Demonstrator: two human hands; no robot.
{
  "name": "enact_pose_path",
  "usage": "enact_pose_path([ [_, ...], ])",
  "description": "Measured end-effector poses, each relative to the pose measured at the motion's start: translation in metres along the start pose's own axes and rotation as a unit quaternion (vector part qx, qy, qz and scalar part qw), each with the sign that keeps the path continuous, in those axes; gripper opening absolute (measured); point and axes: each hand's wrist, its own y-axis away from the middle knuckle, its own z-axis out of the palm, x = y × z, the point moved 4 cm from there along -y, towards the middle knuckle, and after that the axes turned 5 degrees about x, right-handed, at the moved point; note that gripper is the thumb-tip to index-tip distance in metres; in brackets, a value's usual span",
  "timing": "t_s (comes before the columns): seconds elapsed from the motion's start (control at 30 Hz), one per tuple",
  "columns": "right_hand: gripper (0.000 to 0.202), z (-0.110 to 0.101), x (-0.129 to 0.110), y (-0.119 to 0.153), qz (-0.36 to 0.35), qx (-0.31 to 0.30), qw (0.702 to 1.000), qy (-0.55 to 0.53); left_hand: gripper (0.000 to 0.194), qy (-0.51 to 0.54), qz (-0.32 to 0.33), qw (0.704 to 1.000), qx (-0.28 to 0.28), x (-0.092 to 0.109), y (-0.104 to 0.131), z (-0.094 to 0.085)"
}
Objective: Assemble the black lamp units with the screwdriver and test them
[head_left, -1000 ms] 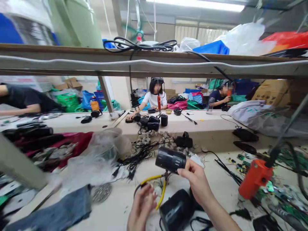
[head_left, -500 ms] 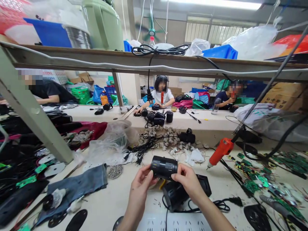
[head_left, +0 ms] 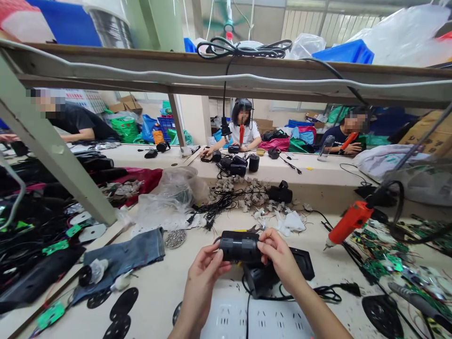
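A black cylindrical housing is held level above the bench between my two hands. My left hand grips its left end, thumb in front and fingers behind. At the opposite end, my right hand pinches the rim with thumb and fingertips. Below and partly behind the housing lies another black device with a black cable. Pliers with yellow handles show just beyond the housing, partly hidden by it.
An orange electric screwdriver hangs at right, near green circuit boards. A white power strip lies in front. A dish of small screws and blue denim cloth sit left. A shelf beam crosses above; several people work opposite.
The housing has been turned about its length, so its printed marks no longer show. My right fingers have shifted up on its end. The view has tilted down slightly.
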Motion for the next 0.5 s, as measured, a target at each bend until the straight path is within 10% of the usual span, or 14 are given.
enact_pose_path([
  [0.5,0.034,0.005,0.014,-0.002,0.041,0.002,0.999,0.005,0.011,0.065,-0.095,0.992,0.049,0.003,0.014,-0.003],
])
